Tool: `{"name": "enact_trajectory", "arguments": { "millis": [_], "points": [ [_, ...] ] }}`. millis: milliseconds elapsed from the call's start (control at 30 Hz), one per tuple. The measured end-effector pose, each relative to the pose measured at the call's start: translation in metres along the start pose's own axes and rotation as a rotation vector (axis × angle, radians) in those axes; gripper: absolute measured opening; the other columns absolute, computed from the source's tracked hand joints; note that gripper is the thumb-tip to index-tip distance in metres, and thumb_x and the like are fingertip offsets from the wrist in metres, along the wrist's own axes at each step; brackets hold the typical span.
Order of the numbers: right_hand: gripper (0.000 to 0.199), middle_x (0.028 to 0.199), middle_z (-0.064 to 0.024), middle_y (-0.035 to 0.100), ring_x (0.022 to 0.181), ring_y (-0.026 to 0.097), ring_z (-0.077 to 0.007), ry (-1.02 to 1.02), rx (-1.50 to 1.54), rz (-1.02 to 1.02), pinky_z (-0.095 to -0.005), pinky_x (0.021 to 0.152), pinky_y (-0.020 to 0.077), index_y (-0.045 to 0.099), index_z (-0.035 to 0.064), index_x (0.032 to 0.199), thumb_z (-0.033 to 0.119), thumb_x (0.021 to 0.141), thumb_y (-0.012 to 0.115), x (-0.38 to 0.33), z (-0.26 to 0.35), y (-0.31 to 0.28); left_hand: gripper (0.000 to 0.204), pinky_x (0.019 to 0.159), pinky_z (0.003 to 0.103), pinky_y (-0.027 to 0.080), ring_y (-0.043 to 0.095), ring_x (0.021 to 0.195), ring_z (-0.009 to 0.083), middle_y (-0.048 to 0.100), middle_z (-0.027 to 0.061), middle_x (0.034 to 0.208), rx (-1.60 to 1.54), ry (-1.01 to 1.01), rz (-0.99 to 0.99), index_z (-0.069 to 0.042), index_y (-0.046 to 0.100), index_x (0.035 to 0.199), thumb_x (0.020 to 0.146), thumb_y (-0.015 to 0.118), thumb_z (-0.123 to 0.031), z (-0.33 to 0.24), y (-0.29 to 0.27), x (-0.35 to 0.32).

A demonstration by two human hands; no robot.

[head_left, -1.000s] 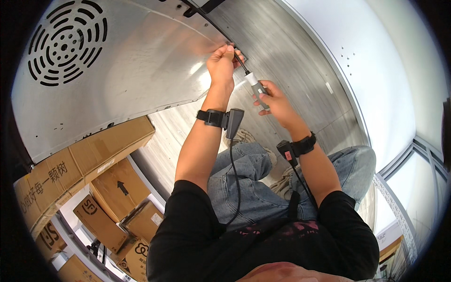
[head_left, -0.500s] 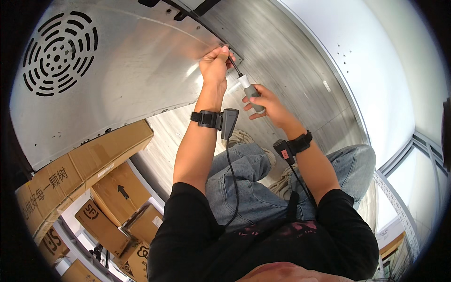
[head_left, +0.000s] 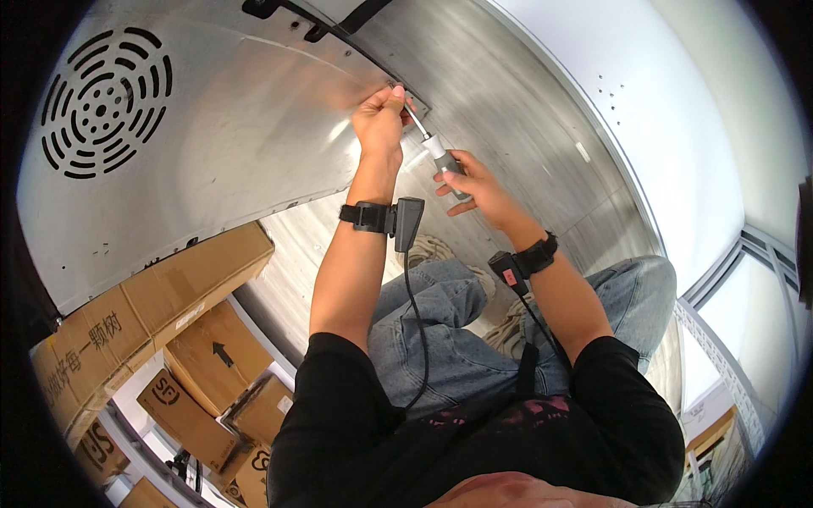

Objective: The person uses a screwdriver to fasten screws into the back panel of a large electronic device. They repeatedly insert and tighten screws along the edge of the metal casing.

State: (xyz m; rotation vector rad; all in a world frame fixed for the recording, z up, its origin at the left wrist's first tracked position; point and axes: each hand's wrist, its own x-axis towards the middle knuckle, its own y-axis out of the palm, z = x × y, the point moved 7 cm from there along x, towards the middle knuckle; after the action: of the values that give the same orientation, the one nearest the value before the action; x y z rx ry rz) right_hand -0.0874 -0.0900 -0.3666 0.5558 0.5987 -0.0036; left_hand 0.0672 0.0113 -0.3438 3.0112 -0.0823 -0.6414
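A screwdriver (head_left: pixel 434 146) with a grey and white handle slants up and left from my right hand (head_left: pixel 476 188). My right thumb and fingers hold its handle, some of the fingers loosely spread. Its thin metal shaft runs to the fingertips of my left hand (head_left: pixel 378 123). There my left thumb and forefinger are pinched together at the edge of a large metal panel (head_left: pixel 254 118), near its corner. Whatever sits between those fingertips, along with the screwdriver's tip, is hidden.
Round vent slots (head_left: pixel 102 110) pierce the panel at far left. Cardboard boxes (head_left: pixel 216 351) stand at lower left, a long carton (head_left: pixel 169 279) against the panel. Grey wood-look floor (head_left: pixel 508 102) stretches ahead, bordered by a white wall (head_left: pixel 677 102) on the right. Cables hang from both wrist straps.
Both hands and the screwdriver have shifted slightly left in the picture, as has the panel. The shaft now catches light, and the handle's turn in my right hand looks a little different.
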Motion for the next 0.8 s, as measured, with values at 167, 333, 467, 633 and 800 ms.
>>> {"name": "enact_trajectory", "arguments": {
  "millis": [167,333,467,633,800],
  "points": [
    [0.057,0.106,-0.0104,0.053,0.089,0.057,-0.0182,-0.086,-0.108,-0.093,-0.0297,0.06,0.0546,0.038,0.0025,0.133,0.017,0.084,0.063,0.003,-0.003,-0.016,0.015,0.056,0.025,0.046,0.058,0.061,0.0119,0.063,0.0036,0.075,-0.091,-0.009,-0.02,-0.003,0.063,0.083,0.089,0.063,-0.017,-0.003,0.006,-0.006],
    [0.051,0.101,-0.0099,0.054,0.085,0.057,-0.0166,-0.059,-0.371,-0.1,-0.0285,0.055,0.0533,0.045,-0.0001,0.126,0.015,0.082,0.065,0.004,0.002,-0.014,0.013,0.053,0.024,0.047,0.057,0.059,0.0107,0.062,0.0044,0.073,0.081,0.041,-0.048,-0.001,0.063,0.085,0.088,0.062,-0.014,-0.004,0.003,-0.006],
    [0.054,0.094,-0.0043,0.056,0.083,0.056,-0.0132,-0.025,-0.254,-0.067,-0.0285,0.06,0.0536,0.043,0.0034,0.131,0.018,0.084,0.064,0.0,0.002,-0.009,0.015,0.054,0.024,0.047,0.058,0.059,0.0115,0.063,0.0044,0.075,0.052,0.028,-0.026,-0.003,0.062,0.083,0.089,0.062,-0.016,-0.002,0.003,-0.003],
    [0.053,0.099,-0.0046,0.056,0.085,0.056,-0.0135,0.032,0.134,0.019,-0.0298,0.067,0.0554,0.042,0.0047,0.131,0.018,0.085,0.063,-0.003,-0.001,-0.006,0.012,0.053,0.024,0.047,0.058,0.058,0.0116,0.063,0.0048,0.075,-0.012,0.046,-0.017,-0.003,0.062,0.089,0.089,0.062,-0.015,-0.006,0.008,-0.008],
    [0.057,0.102,-0.0077,0.054,0.088,0.057,-0.0161,-0.146,-0.294,-0.05,-0.0299,0.066,0.0555,0.039,0.0029,0.13,0.019,0.083,0.065,0.001,0.001,-0.009,0.014,0.052,0.024,0.046,0.057,0.058,0.0114,0.062,0.0044,0.074,0.076,0.012,-0.039,-0.002,0.062,0.091,0.088,0.063,-0.015,-0.008,0.008,-0.01]
  ]
}}
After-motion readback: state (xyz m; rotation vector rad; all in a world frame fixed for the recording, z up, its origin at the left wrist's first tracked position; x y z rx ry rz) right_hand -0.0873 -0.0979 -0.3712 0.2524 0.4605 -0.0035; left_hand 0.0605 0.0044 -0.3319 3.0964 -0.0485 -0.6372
